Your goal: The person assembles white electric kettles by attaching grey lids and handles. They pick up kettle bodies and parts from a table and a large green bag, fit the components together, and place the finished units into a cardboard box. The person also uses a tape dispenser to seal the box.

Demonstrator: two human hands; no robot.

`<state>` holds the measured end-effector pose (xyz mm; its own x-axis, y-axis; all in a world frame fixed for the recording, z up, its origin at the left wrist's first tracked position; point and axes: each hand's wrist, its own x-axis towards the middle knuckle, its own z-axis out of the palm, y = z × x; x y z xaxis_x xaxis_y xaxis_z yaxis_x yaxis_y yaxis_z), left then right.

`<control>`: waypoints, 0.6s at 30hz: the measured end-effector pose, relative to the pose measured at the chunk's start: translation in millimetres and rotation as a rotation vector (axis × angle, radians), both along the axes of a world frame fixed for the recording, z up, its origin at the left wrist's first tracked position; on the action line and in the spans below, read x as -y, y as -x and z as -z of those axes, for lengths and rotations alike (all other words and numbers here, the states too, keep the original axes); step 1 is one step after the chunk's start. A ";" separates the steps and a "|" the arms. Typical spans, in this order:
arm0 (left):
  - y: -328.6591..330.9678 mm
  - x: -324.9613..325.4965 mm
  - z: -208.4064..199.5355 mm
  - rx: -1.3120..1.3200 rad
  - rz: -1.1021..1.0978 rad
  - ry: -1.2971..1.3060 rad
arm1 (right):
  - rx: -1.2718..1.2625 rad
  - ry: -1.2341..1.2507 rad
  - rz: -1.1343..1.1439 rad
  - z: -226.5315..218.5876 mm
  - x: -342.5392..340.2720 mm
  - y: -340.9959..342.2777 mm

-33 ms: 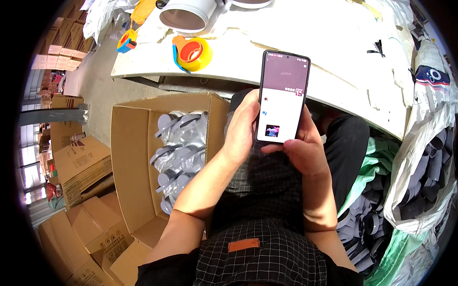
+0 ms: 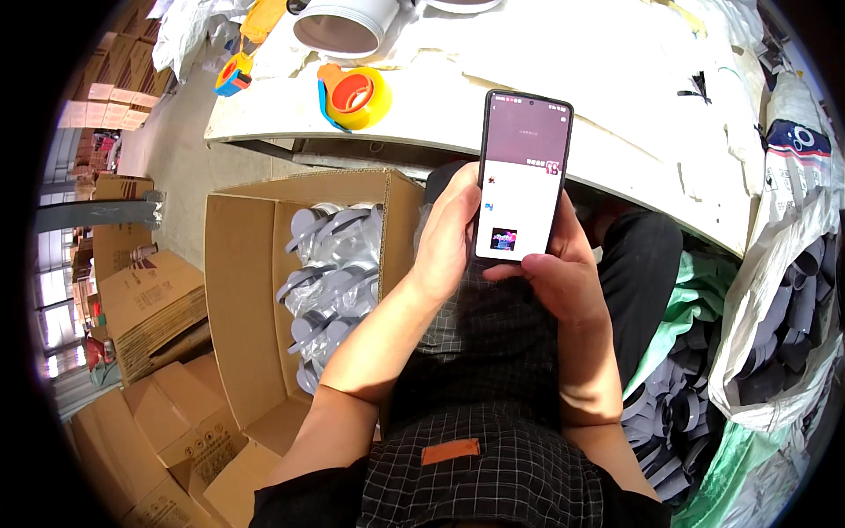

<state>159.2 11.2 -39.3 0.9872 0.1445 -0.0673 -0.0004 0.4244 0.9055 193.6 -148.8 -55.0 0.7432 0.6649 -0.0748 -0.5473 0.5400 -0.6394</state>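
Both my hands hold a dark-edged smartphone upright in front of my lap. Its lit screen has a purple band on top and a white area below with small pictures. My left hand wraps the phone's left side, its thumb along the edge. On the lower right edge, my right hand grips it, with the thumb at the bottom corner of the screen. The fingers behind the phone are hidden. An open cardboard box stands left of my legs, holding several grey plastic fittings in clear wrap.
A white-topped table spans the front, bearing a yellow tape roll in its dispenser and a large grey pipe piece. Sacks of dark grey parts sit at my right. Flattened cartons and closed boxes lie at left.
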 end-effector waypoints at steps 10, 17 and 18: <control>0.0 0.0 -0.3 0.003 0.007 -0.017 | 0.020 -0.002 0.012 3.1 -0.5 -0.3; 0.7 -0.4 -1.8 0.031 -0.003 -0.018 | 0.021 -0.009 -0.016 2.0 0.9 0.4; 0.5 -0.8 -1.2 0.036 -0.002 -0.023 | 0.024 -0.002 -0.018 1.8 0.8 0.2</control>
<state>158.7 12.0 -38.1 0.9886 0.1476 -0.0287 -0.0338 0.4038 0.9142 193.4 -149.6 -56.8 0.7330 0.6780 -0.0553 -0.5410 0.5317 -0.6516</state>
